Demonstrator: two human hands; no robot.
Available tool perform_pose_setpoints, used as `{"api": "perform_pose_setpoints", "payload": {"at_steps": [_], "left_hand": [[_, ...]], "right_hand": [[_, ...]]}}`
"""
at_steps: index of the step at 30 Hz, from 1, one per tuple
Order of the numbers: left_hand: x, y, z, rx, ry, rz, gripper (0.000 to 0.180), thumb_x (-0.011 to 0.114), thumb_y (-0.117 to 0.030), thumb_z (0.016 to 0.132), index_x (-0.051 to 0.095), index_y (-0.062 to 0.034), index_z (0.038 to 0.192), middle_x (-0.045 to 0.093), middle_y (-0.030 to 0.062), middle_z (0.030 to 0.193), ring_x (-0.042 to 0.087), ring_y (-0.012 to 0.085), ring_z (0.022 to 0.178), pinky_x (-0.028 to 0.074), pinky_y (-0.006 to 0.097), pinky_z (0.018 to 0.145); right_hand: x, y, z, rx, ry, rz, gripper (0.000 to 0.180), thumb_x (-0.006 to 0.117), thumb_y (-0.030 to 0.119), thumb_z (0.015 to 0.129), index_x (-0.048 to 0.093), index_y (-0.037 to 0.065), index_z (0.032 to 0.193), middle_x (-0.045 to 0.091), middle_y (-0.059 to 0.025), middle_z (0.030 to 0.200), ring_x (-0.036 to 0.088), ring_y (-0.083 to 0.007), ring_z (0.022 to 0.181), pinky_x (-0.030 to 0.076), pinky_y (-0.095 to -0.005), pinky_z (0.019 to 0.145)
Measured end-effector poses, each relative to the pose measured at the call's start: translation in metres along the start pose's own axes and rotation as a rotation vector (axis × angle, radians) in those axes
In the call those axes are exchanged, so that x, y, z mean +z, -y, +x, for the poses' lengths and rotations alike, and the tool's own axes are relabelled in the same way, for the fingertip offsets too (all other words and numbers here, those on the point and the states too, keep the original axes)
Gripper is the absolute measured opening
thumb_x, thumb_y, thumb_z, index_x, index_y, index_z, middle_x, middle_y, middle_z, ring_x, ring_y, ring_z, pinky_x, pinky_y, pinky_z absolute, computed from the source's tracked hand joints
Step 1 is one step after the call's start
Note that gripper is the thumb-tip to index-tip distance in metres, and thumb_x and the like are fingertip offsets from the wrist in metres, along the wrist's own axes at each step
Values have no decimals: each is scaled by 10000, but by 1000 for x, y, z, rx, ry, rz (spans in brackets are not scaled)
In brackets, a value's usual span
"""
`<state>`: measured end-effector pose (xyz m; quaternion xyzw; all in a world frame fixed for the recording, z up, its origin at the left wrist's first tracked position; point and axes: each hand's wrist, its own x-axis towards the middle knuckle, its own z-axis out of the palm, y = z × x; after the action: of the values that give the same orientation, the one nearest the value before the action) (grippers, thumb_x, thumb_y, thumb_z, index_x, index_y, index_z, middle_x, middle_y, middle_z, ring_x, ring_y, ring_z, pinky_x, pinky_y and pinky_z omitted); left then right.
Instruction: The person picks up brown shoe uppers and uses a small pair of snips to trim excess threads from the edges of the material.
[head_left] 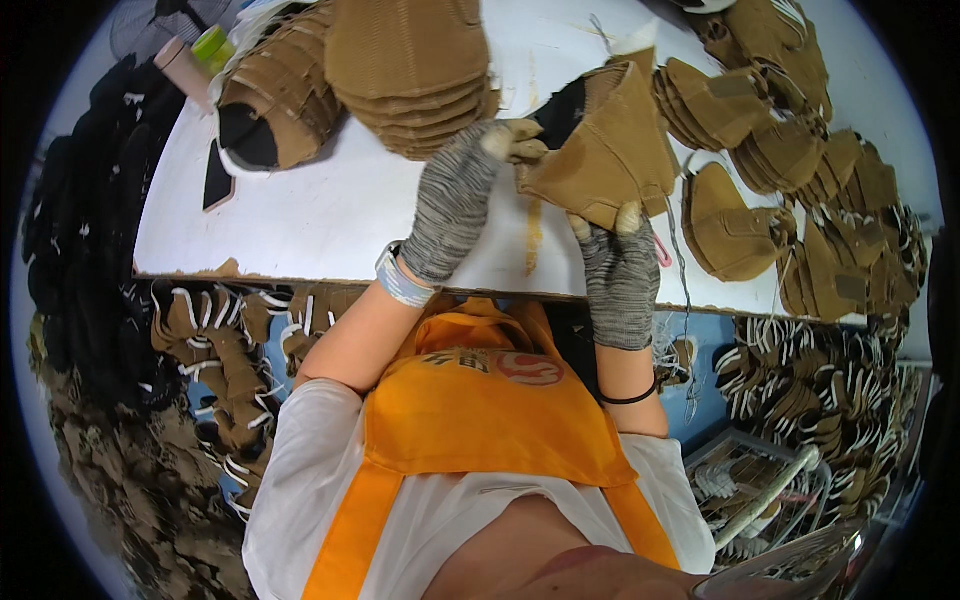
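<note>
Both my hands, in grey knitted gloves with bare or pale fingertips, hold a brown shoe upper [610, 150] with a dark lining over the white table. My left hand [465, 185] pinches its left edge near the dark opening. At its lower edge, my right hand [617, 265] grips with thumb and fingers. Just beyond my left hand stands a stack of flat brown shoe pieces [410, 70]. To the right of my right hand lies another brown shoe upper [728, 225].
The white table [330, 230] bears a phone [218, 178], a pink bottle [183, 72], a green-topped container [212, 48] and a row of brown uppers [275, 105]. More stacked uppers [785, 150] line the right side. Bundled shoe parts [225, 370] hang or lie below the table.
</note>
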<state>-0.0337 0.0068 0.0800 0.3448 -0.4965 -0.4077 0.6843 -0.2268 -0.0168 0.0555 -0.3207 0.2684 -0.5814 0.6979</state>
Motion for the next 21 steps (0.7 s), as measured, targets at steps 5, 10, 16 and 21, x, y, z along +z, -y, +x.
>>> {"api": "perform_pose_setpoints", "payload": {"at_steps": [5,10,16,21], "left_hand": [[-3,-9,-13,166,133,692,486,686,-250,898,547,-14,1300,617,123,1239,594,220,1132,463,329,987],[-8,-4,-16,-43,41,515,503,695,-255,895,543,-20,1314,624,129,1233,590,212,1140,464,328,983],[-16,1,-10,-21,139,362,453,668,-214,915,552,-17,1306,639,97,1211,592,174,1111,476,315,969],[-23,20,-9,12,161,353,396,655,-217,926,591,-7,1255,651,95,1176,596,160,1077,478,298,951]], "right_hand": [[12,-1,-11,6,24,-55,577,650,287,927,393,11,1364,502,-145,1294,574,-262,1131,552,-355,918],[27,-4,-36,31,131,-257,624,618,384,939,420,-74,1314,559,-186,1214,592,-264,1101,507,-373,981],[4,-17,-61,320,74,-237,716,707,449,857,455,-42,1313,554,-143,1231,627,-231,1005,549,-407,911],[-7,-21,-66,432,122,-232,593,671,409,898,536,-46,1252,610,-124,1122,637,-202,879,566,-380,855]]}}
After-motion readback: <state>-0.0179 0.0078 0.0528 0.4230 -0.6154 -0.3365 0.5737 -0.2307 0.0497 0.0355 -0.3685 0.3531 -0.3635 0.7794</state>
